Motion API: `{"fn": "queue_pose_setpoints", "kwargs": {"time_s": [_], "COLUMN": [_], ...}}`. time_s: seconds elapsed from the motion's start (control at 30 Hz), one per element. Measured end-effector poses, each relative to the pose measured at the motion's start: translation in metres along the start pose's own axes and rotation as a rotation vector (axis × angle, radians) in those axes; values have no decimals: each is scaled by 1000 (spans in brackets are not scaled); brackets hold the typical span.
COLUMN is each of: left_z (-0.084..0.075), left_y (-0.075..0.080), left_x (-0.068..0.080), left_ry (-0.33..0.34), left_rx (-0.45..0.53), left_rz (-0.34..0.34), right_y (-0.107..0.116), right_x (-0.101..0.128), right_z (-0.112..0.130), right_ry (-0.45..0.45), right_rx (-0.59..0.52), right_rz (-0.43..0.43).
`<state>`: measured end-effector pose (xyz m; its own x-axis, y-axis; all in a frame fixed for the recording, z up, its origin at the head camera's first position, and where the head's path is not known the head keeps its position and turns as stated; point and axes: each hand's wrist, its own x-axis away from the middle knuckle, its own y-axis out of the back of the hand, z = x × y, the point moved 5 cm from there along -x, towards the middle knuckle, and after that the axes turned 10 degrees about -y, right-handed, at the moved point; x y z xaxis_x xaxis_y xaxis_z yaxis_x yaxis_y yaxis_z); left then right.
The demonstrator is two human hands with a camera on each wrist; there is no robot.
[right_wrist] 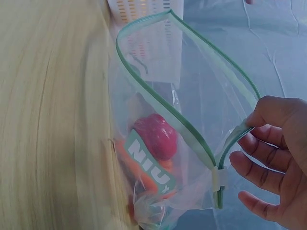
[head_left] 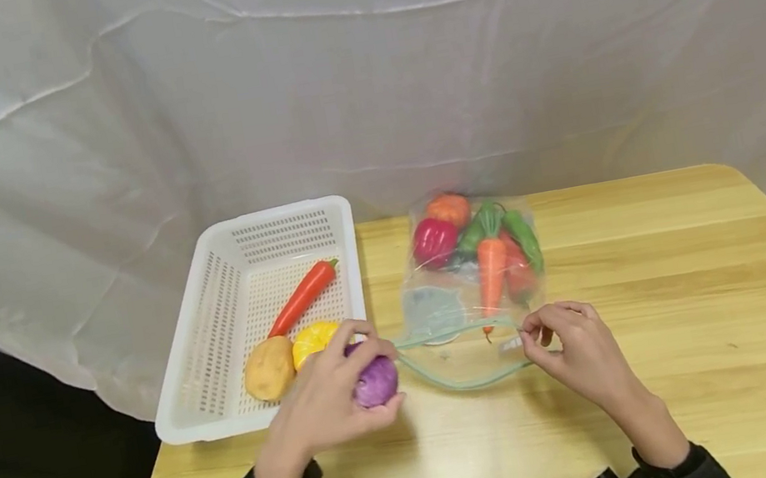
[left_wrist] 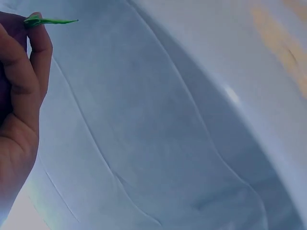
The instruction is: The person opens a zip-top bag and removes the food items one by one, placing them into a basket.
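My left hand (head_left: 330,400) grips a purple vegetable (head_left: 375,381) just beside the bag's open mouth; my right hand (head_left: 578,350) pinches the zip bag (head_left: 468,292) rim, holding it open. Several vegetables already sit inside beyond my fingers; chili, potato and pumpkin remain in the basket (head_left: 224,291) left of my left hand.

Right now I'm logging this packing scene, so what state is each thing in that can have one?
zip bag: mouth open, lying on the table, vegetables inside.
left hand: grip curled round the purple vegetable, beside the bag's mouth.
right hand: pinches the bag's rim, holding the mouth open.
white basket: upright, holds a red chili, potato and yellow vegetable.
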<state>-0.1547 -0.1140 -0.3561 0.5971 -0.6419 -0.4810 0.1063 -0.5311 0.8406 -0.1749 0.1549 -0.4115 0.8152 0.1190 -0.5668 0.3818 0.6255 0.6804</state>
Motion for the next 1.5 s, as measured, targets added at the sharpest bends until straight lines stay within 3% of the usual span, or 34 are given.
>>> {"fn": "queue_pose_setpoints", "kwargs": {"time_s": [0.13,0.23,0.43,0.53,0.83,1.07,1.23,1.5], "left_z": [23,40,64,68,70,73,78,82], "left_y": [12,16,14,12,6,1,2,-5], "left_x": [14,23,38,44,53,58,64,60], "left_ry": [71,138,331,371,390,451,549,688], "left_rx": [-43,-71,-67,-72,-82,-73,-33,-79], "left_rz": [-74,-93,2,37,54,145,193,249], "right_y": [-1,-1,-2,-2,-1,-2,-1,0], "right_x": [1,1,1,0,1,1,1,0], "right_z": [0,-1,-1,-1,-2,-2,-2,-2], "right_ry": [4,11,10,7,6,7,4,1], "right_rx": [-1,-3,-3,3,4,-1,-2,-1], "right_rz": [-1,0,-1,1,-4,-5,-5,-7]}}
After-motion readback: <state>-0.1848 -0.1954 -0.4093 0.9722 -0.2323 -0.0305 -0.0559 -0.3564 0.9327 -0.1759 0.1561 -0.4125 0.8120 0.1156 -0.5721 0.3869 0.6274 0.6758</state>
